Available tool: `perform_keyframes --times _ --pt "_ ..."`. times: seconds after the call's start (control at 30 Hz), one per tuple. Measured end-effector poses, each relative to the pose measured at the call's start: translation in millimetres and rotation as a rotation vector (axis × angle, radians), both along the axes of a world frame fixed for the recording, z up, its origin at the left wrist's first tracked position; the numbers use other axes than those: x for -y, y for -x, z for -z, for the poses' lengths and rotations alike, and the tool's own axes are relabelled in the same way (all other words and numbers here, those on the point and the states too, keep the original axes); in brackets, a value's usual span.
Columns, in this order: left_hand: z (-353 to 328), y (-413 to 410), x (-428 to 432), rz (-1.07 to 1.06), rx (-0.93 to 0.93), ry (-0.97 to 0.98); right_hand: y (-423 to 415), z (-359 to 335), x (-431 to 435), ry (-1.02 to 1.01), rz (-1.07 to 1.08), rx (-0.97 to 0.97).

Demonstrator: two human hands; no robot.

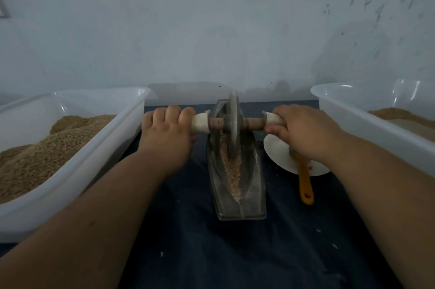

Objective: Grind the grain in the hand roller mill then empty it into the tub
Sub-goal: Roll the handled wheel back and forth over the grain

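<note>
Tubs flanked the desk [188, 253]: left tub [94, 147] at 9 o'clock, right tub [353, 123] at 3 o'clock. Mill trough [254, 185] sat centre, grain [231, 171] in its groove. Left hand [166, 138] and right hand [303, 131]: each grip clamped round the axle [255, 123]. Judged best: axle level, pressure even.

Bare left hand [164, 138], bare right hand [303, 133] — forearms bare too.

mill trough [253, 185]: dull grey metal
wheel [233, 121]: matt metal
axle [255, 122]: wood
tubs [98, 147]: glossy translucent plastic
table cover [235, 253]: dark matt cloth
brush handle [304, 182]: smooth orange plastic
</note>
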State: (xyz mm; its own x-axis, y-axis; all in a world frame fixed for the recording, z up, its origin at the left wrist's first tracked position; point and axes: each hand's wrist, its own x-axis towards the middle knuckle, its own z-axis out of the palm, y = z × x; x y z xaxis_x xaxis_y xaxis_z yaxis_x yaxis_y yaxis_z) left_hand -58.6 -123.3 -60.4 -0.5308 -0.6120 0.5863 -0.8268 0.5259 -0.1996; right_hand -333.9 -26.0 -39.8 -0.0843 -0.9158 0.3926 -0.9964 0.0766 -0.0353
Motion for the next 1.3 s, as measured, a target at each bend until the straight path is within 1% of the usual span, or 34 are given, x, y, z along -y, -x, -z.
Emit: perform_keyframes --times 0.07,0.13,0.27,0.3,0.4,0.47,0.53,0.6,0.63,0.73,0.77,0.83,0.9,0.93,0.97,1.03,1.07,1.13,1.2,1.3 --pt "-8 -1 -4 -0.031 0.057 -0.075 0 -4 -5 -0.052 -0.018 0.035" --pt "-20 -7 -9 -0.039 0.103 -0.175 -3 -14 -15 -0.151 -0.049 0.078" --pt "-44 -24 -21 0.013 0.231 -0.486 -16 -45 -45 -0.413 -0.094 0.188" --pt "-49 -28 -25 0.016 0.265 -0.538 -19 -53 -53 -0.467 -0.106 0.198" --pt "-62 -38 -33 0.006 0.328 -0.594 -28 -73 -74 -0.574 -0.145 0.205" --pt "-64 -40 -34 0.009 0.336 -0.630 -30 -77 -78 -0.581 -0.169 0.208" --pt "-59 -38 -30 0.023 0.314 -0.641 -30 -72 -72 -0.567 -0.145 0.203" --pt "-48 -30 -22 0.028 0.253 -0.592 -28 -56 -56 -0.500 -0.104 0.167" --pt "-41 -24 -17 0.021 0.204 -0.542 -28 -46 -47 -0.428 -0.081 0.112" --pt "-19 -8 -2 -0.026 0.048 -0.324 -32 -16 -21 -0.067 0.034 -0.202" --pt "-13 -4 3 -0.040 0.014 -0.271 -34 -7 -14 0.039 0.078 -0.269" --pt "0 -1 10 -0.059 -0.015 -0.235 -39 5 -4 0.177 0.127 -0.306" --pt "9 -2 12 -0.070 -0.020 -0.237 -39 10 0 0.287 0.108 -0.317" --pt "10 -2 12 -0.068 -0.012 -0.233 -38 11 0 0.305 0.093 -0.323" --pt "10 -3 10 -0.066 0.004 -0.226 -36 9 -2 0.276 0.079 -0.321" --pt "2 -4 4 -0.067 0.051 -0.210 -31 2 -8 0.122 0.047 -0.281" --pt "-5 -5 -1 -0.067 0.078 -0.203 -29 -4 -12 0.026 0.026 -0.232" --pt "-21 -8 -10 -0.050 0.131 -0.212 -25 -19 -25 -0.192 -0.023 -0.069" --pt "-36 -14 -20 -0.012 0.189 -0.297 -23 -35 -40 -0.392 -0.091 0.082" --pt "-55 -28 -33 0.034 0.294 -0.453 -21 -56 -61 -0.554 -0.164 0.141"
